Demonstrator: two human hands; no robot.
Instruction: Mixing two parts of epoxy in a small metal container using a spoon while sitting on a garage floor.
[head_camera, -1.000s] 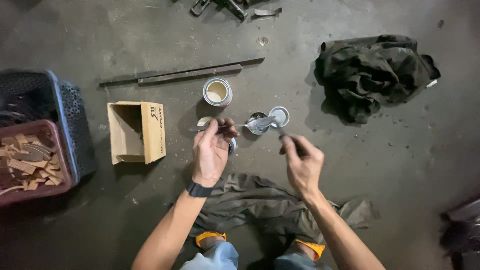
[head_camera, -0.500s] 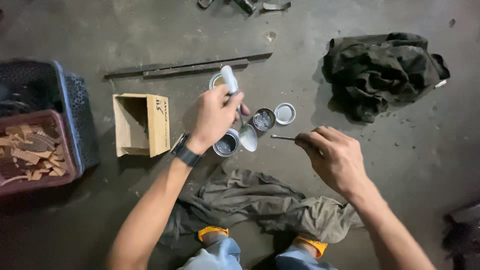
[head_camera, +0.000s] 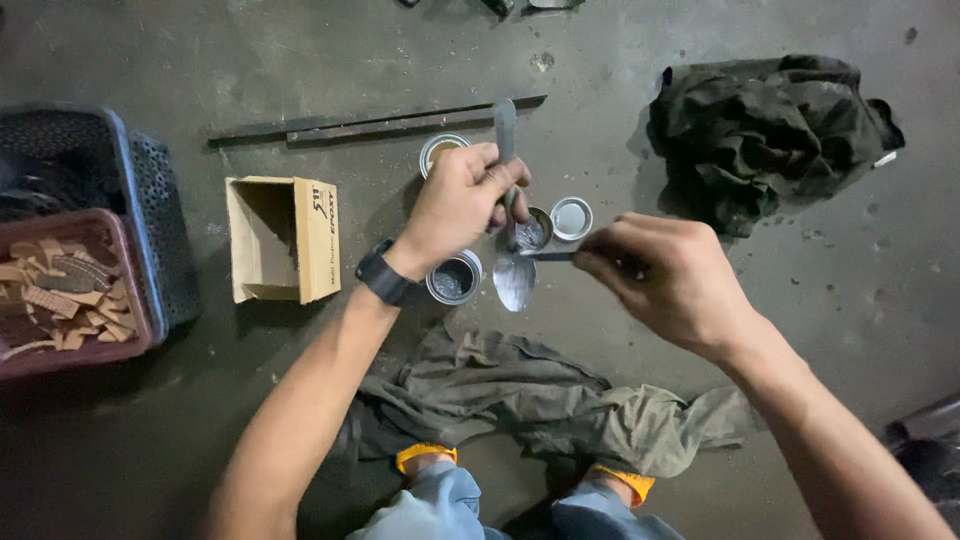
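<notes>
My left hand (head_camera: 462, 205) grips a metal spoon (head_camera: 513, 270) by its handle, bowl hanging down above the floor. My right hand (head_camera: 665, 280) pinches a thin metal rod (head_camera: 545, 256) whose tip touches the spoon's bowl. Just below the hands stand two small open tins: one (head_camera: 455, 279) by my left wrist, another (head_camera: 532, 230) behind the spoon. A round lid (head_camera: 571, 218) lies beside them. A third tin (head_camera: 440, 150) sits farther back. A black watch is on my left wrist.
An open cardboard box (head_camera: 285, 240) lies to the left, next to a dark plastic crate (head_camera: 130, 200) and a red tray of brown pieces (head_camera: 60, 290). Long metal bars (head_camera: 370, 122) lie behind. A dark cloth heap (head_camera: 770, 130) is right; a rag (head_camera: 520, 400) covers my knees.
My left hand lifted the spoon upright and turned its bowl downward over the tins. My right hand came in leftward, bringing the rod's tip against the spoon.
</notes>
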